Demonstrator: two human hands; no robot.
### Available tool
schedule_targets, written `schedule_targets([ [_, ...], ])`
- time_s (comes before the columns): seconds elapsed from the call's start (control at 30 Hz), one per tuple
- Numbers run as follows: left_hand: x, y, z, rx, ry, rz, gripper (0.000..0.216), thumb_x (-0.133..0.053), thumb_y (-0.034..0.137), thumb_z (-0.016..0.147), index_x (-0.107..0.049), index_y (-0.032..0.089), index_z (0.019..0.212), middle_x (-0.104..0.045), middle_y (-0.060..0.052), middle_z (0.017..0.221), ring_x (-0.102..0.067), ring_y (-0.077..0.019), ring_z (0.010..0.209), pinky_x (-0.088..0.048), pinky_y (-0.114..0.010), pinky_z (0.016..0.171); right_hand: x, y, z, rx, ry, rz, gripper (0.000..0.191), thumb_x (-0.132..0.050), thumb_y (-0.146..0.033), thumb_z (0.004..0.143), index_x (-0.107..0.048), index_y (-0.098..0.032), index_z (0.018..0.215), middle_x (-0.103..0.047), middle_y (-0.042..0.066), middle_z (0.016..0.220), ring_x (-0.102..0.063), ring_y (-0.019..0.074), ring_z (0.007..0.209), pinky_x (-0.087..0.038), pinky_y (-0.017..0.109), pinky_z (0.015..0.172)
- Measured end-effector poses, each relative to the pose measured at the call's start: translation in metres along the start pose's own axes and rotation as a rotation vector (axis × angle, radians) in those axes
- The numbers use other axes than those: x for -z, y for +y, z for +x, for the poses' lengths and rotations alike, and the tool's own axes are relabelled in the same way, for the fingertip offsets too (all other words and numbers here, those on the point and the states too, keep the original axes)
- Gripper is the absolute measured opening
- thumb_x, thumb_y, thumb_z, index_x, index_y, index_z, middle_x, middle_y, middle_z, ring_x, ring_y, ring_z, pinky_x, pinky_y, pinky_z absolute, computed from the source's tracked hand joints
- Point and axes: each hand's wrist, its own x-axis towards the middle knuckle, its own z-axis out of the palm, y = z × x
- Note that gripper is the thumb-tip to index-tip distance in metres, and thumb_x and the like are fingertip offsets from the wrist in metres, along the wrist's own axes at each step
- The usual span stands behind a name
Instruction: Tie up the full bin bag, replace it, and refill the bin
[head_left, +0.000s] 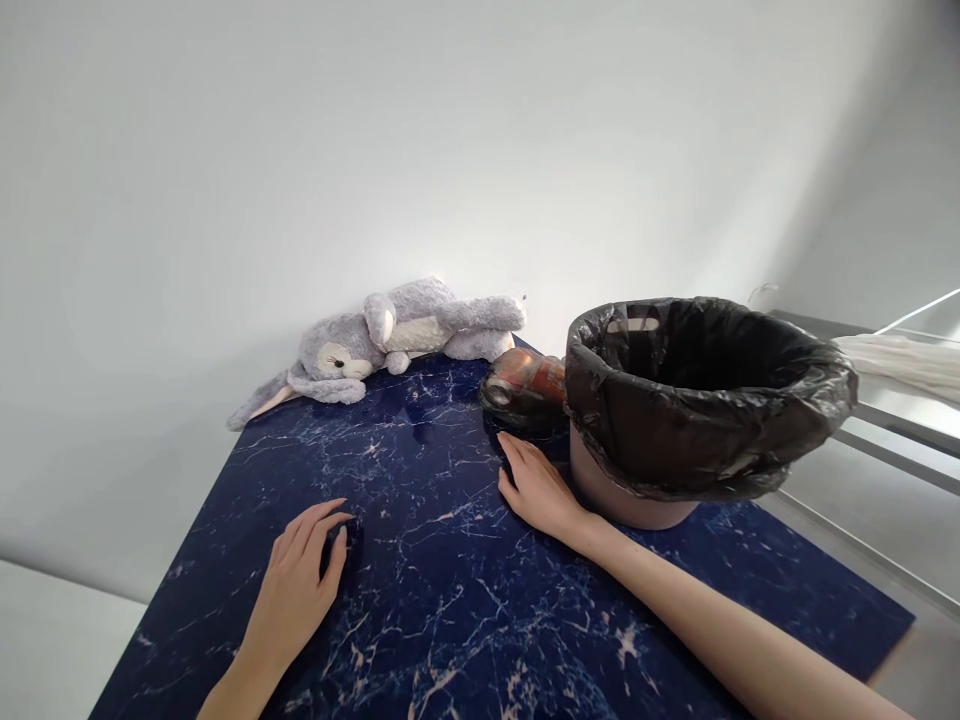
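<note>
R hand (544, 492) palm down, fingers extended, thumb slightly apart; clear plastic item (517, 385) w/ red-orange label sits just beyond its fingertips, can't tell if touching. Item's on blue tabletop (420, 620), partly hidden by bin (626, 492) w/ black liner (697, 440). L hand (300, 570) loosely spread, fingers curved, well apart from item. Gray plush toy (416, 333) lies at back, nr wall (450, 150).

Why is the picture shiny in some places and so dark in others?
In the head view, light brightens the wall behind the bin; the black bag glints along its folds, nearly black inside; the glossy blue tabletop shows a dark patch beside the left hand, perhaps shadow or reflection.
</note>
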Motion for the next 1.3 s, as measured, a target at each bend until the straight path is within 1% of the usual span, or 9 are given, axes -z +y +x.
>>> schedule_targets([
  [0.1, 0.001, -0.002, -0.013, 0.058, -0.028, 0.026, 0.046, -0.042, 0.056, 0.107, -0.066, 0.025, 0.132, -0.062, -0.013, 0.155, -0.056, -0.0386, 0.145, -0.042, -0.064, 0.121, 0.000, 0.000, 0.000, -0.008, -0.015, -0.001, 0.051, -0.045, -0.023, 0.104, -0.059, -0.010, 0.151, -0.054, 0.022, 0.161, -0.052, 0.0349, 0.150, -0.044, 0.055, 0.126],
  [0.23, 0.002, -0.004, -0.030, 0.110, -0.006, 0.078, 0.058, -0.039, 0.057, 0.108, -0.051, 0.022, 0.153, -0.044, -0.015, 0.171, -0.047, -0.0402, 0.154, -0.042, -0.066, 0.123, 0.001, 0.000, 0.000, -0.014, -0.034, 0.006, 0.055, -0.045, -0.023, 0.104, -0.053, -0.006, 0.156, -0.052, 0.022, 0.162, -0.050, 0.0339, 0.151, -0.042, 0.053, 0.127],
  [0.33, 0.000, -0.011, -0.042, 0.174, -0.033, 0.110, 0.066, -0.036, 0.058, 0.108, -0.042, 0.021, 0.163, -0.042, -0.014, 0.173, -0.038, -0.0393, 0.160, -0.038, -0.067, 0.127, 0.001, 0.000, -0.001, -0.022, -0.050, 0.009, 0.053, -0.044, -0.023, 0.105, -0.057, -0.006, 0.153, -0.053, 0.022, 0.162, -0.049, 0.0345, 0.151, -0.039, 0.054, 0.129],
  [0.43, -0.004, -0.019, -0.052, 0.253, -0.104, 0.132, 0.074, -0.030, 0.061, 0.109, -0.037, 0.018, 0.168, -0.038, -0.013, 0.174, -0.033, -0.0380, 0.162, -0.033, -0.067, 0.130, 0.002, -0.002, -0.001, -0.046, -0.051, 0.014, 0.056, -0.045, -0.024, 0.105, -0.052, -0.007, 0.158, -0.049, 0.022, 0.165, -0.047, 0.0348, 0.153, -0.041, 0.053, 0.128],
  [0.5, -0.006, -0.022, -0.056, 0.278, -0.154, 0.144, 0.078, -0.026, 0.064, 0.108, -0.037, 0.016, 0.169, -0.036, -0.012, 0.175, -0.030, -0.0371, 0.163, -0.031, -0.065, 0.131, 0.003, -0.003, -0.002, -0.066, -0.046, 0.016, 0.058, -0.046, -0.025, 0.104, -0.049, -0.008, 0.160, -0.039, 0.021, 0.171, -0.046, 0.0358, 0.154, -0.043, 0.052, 0.126],
  [0.63, -0.006, -0.025, -0.057, 0.270, -0.204, 0.179, 0.082, -0.023, 0.067, 0.107, -0.038, 0.015, 0.169, -0.034, -0.010, 0.175, -0.028, -0.0363, 0.163, -0.031, -0.064, 0.130, 0.007, -0.005, -0.003, -0.081, 0.026, 0.019, 0.059, -0.046, -0.023, 0.102, -0.046, -0.013, 0.159, -0.007, 0.017, 0.181, -0.047, 0.0383, 0.152, -0.051, 0.055, 0.119],
  [0.73, -0.006, -0.026, -0.058, 0.244, -0.194, 0.201, 0.080, -0.022, 0.065, 0.108, -0.039, 0.016, 0.168, -0.033, -0.008, 0.175, -0.029, -0.0358, 0.163, -0.031, -0.064, 0.130, 0.010, -0.006, -0.002, -0.099, 0.112, -0.013, 0.060, -0.048, -0.021, 0.099, -0.044, -0.014, 0.158, 0.001, 0.017, 0.181, -0.050, 0.0409, 0.148, -0.056, 0.059, 0.111],
  [0.97, -0.008, -0.025, -0.059, 0.219, -0.182, 0.209, 0.073, -0.026, 0.061, 0.110, -0.042, 0.019, 0.167, -0.036, -0.008, 0.174, -0.030, -0.0355, 0.163, -0.031, -0.063, 0.130, 0.012, -0.002, 0.002, -0.223, 0.104, -0.079, 0.060, -0.049, -0.024, 0.098, -0.045, -0.008, 0.156, -0.011, 0.022, 0.178, -0.065, 0.0416, 0.129, -0.058, 0.060, 0.104],
  [1.3, -0.006, -0.021, -0.058, 0.219, -0.184, 0.192, 0.071, -0.025, 0.060, 0.110, -0.041, 0.020, 0.167, -0.035, -0.008, 0.175, -0.028, -0.0351, 0.164, -0.031, -0.065, 0.130, 0.008, 0.002, 0.003, -0.244, 0.150, 0.033, 0.075, -0.049, -0.028, 0.098, -0.026, -0.011, 0.167, -0.032, 0.021, 0.170, -0.048, 0.0417, 0.148, -0.048, 0.060, 0.119],
])
